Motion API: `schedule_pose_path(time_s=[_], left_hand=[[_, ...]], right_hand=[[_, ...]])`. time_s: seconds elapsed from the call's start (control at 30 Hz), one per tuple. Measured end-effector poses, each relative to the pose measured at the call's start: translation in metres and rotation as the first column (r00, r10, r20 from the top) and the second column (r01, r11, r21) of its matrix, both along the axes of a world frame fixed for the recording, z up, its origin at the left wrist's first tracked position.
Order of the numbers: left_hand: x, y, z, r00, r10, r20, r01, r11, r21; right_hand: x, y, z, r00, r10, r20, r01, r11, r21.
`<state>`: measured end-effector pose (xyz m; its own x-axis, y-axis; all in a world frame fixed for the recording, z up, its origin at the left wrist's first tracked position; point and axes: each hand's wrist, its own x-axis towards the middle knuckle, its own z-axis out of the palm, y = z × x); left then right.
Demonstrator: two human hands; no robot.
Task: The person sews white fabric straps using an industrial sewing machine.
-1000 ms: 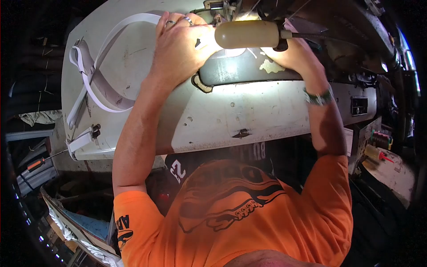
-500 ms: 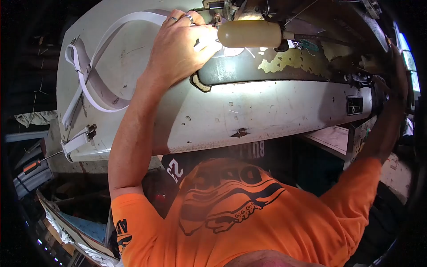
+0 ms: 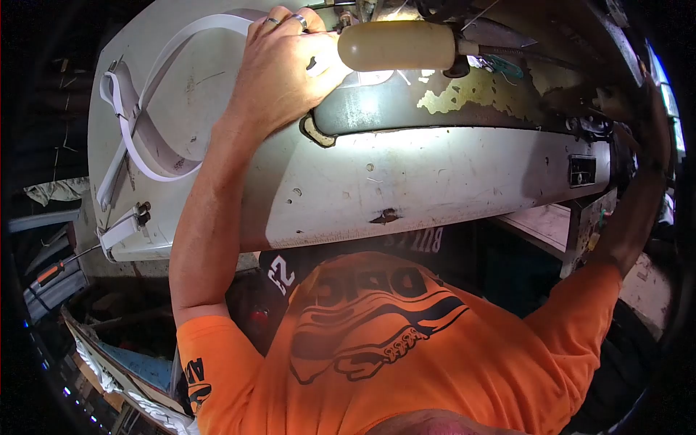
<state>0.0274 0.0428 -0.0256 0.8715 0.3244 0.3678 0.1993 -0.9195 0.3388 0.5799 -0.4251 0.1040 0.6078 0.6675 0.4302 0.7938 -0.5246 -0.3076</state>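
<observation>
My left hand (image 3: 286,61), with rings on its fingers, is at the needle end of a sewing machine. Its fingers are curled over the end of a long white strap (image 3: 177,40), which loops out to the left over the pale machine bed (image 3: 406,174). Bright light falls on the fingertips, and the cream rounded lamp housing (image 3: 399,45) partly hides what lies beyond them. At the far right edge, my right hand (image 3: 652,119) is raised in shadow beside the machine's dark end; its fingers are too dim to make out.
A metal plate with worn paint (image 3: 471,98) is set into the bed. A white bracket (image 3: 123,230) is fixed at the bed's left corner. Beyond it is an orange-handled screwdriver (image 3: 52,272). An open drawer-like box (image 3: 123,355) with white material stands lower left.
My left hand has shifted slightly left and up in the view, and the machine with the lamp has shifted similarly. The strap is still under my fingers. My right hand stays at the right edge.
</observation>
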Motion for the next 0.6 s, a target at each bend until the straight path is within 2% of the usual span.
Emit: schedule_pose_path(time_s=[0.3, 0.4, 0.5, 0.6], left_hand=[[-0.002, -0.003, 0.001, 0.997, 0.075, -0.036, -0.077, 0.995, -0.059], [-0.002, -0.001, -0.001, 0.998, 0.060, -0.019, -0.060, 0.998, -0.020], [-0.002, -0.002, 0.002, 0.997, 0.069, -0.033, -0.071, 0.995, -0.063], [-0.002, -0.001, -0.001, 0.997, 0.073, -0.030, -0.074, 0.997, -0.035]], right_hand=[[-0.034, 0.015, -0.003, 0.987, -0.039, -0.154, 0.063, 0.987, 0.150], [-0.055, 0.023, -0.005, 0.973, -0.037, -0.230, 0.093, 0.967, 0.239], [-0.083, 0.035, -0.009, 0.946, -0.014, -0.325, 0.141, 0.918, 0.371], [-0.109, 0.053, -0.019, 0.910, 0.029, -0.413, 0.211, 0.826, 0.523]])
